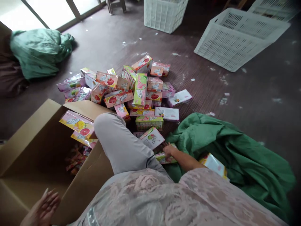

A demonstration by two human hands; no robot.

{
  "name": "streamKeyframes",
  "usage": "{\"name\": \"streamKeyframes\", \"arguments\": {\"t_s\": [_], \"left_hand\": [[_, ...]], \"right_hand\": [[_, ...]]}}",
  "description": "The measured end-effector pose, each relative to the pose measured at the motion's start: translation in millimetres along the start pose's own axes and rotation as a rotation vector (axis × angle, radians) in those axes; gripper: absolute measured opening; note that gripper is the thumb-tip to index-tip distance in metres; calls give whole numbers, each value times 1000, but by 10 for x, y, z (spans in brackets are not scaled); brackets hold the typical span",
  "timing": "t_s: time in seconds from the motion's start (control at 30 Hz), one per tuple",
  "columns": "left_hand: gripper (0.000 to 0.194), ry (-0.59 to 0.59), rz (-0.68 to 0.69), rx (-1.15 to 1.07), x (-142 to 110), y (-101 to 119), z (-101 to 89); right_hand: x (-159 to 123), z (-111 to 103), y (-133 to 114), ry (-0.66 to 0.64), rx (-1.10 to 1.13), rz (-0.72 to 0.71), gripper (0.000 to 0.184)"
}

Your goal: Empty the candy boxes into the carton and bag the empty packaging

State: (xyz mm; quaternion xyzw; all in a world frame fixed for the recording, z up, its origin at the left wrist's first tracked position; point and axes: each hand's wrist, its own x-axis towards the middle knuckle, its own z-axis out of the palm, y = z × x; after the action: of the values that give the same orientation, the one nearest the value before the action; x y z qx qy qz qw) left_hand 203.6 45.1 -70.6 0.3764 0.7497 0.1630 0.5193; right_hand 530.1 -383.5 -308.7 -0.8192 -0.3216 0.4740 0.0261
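Note:
A heap of colourful fruit-print boxes (131,91) lies on the dark floor in front of me. My right hand (168,150) reaches down beside my raised knee (117,138) and touches a small box (164,158) at the edge of a green cloth (235,153); its fingers are partly hidden. My left hand (45,205) hovers at the bottom left over an open cardboard carton (35,144), fingers spread and holding nothing. Two boxes (77,122) rest on the carton's rim, and more lie inside it.
Two white plastic crates (237,37) stand and lie at the back right, another (164,14) at the back centre. A bundled green cloth (39,50) sits at the back left near a window. Paper scraps litter the floor.

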Motion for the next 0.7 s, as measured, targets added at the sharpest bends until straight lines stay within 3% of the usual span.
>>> {"name": "streamKeyframes", "arguments": {"t_s": [0.1,0.23,0.4,0.5,0.6,0.7], "left_hand": [[20,39,-39,-9,-141,41,93],[25,-20,0,7,-131,68,137],[27,-58,11,-12,-134,130,297],[24,-84,-73,-2,-198,135,403],[22,-86,-102,-6,-194,39,428],[22,-103,-125,-16,-126,-135,389]], "right_hand": [[-66,-91,-8,-2,23,-24,57],[-178,-417,120,-58,104,-14,85],[-509,-729,424,-164,299,-3,62],[-652,-555,383,-185,372,35,63],[-721,-106,130,-176,310,129,73],[-814,417,-147,-11,170,213,94]]}}
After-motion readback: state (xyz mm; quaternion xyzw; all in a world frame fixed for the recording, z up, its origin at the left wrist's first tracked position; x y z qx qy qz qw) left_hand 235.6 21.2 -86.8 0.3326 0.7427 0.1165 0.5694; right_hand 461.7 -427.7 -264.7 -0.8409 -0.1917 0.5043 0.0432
